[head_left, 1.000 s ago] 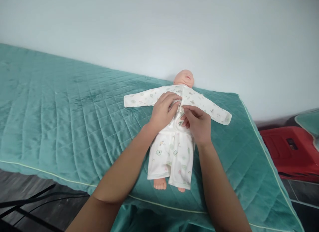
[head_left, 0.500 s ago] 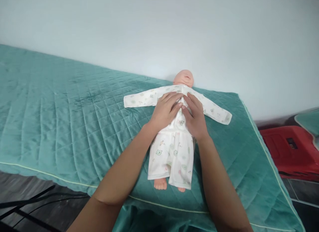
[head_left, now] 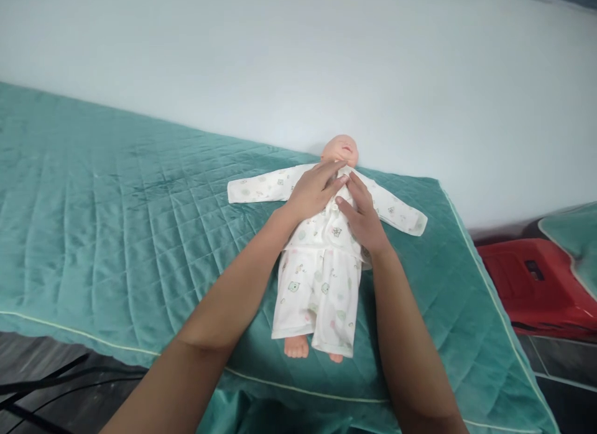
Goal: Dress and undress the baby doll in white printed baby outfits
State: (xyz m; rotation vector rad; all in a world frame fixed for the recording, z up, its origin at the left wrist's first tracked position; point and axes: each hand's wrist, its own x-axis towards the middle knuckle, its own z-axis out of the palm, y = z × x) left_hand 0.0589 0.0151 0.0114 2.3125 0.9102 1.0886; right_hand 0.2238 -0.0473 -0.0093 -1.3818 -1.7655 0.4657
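Note:
A baby doll [head_left: 342, 149] lies on its back on a teal quilted bed cover [head_left: 116, 222], its head toward the wall. It wears a white printed shirt [head_left: 261, 186] with the sleeves spread out and matching trousers [head_left: 317, 291]; bare feet show at the hems. My left hand [head_left: 314, 190] lies flat on the doll's upper chest, fingers stretched toward the collar. My right hand [head_left: 361, 213] rests beside it on the chest, fingers extended along the shirt's front. Neither hand grips anything.
A pale wall runs right behind the doll's head. The bed's piped front edge [head_left: 289, 390] is close to the doll's feet. A red plastic object [head_left: 532, 285] sits on the floor to the right. Black cables [head_left: 41, 384] lie on the dark floor at lower left.
Both hands have let go of the shirt's front at mid-chest, flattened out and slid up toward the collar. The view has shifted slightly.

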